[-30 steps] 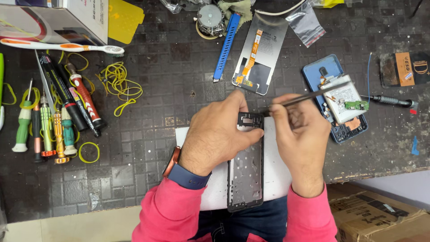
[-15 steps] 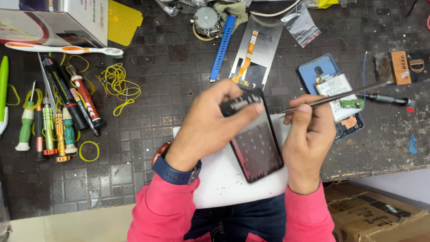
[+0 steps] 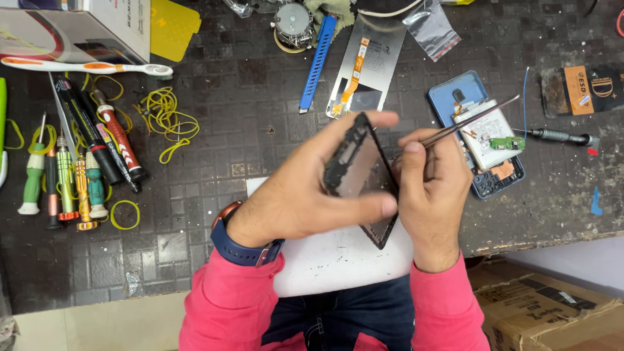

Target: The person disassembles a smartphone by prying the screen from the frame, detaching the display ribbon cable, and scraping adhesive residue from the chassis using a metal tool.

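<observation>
At the far left edge of the dark bench, a row of screwdrivers [image 3: 62, 175] lies handles near, with loose yellow rubber bands [image 3: 166, 120] just to their right and a toothbrush [image 3: 84, 66] beyond them. Centre, over a white sheet [image 3: 331, 260] at the near edge, the left hand [image 3: 305, 188] grips a black phone frame [image 3: 361, 172], thumb along its near side and fingers over its far end; the frame is lifted clear of the sheet and tilted on edge. The right hand [image 3: 435, 185] is closed around a slim metal tool [image 3: 468, 123], whose near end is hidden behind the frame's far right edge. Whether it touches there cannot be told.

Judgement: the step in hand appears to be working at the frame's edge or inner face with the tool. The next move calls for a steady frame and light, controlled pressure at the tip.

Further right lie an opened blue phone [image 3: 484, 140] with exposed battery, and a black-handled driver [image 3: 559, 136] beyond it.
</observation>
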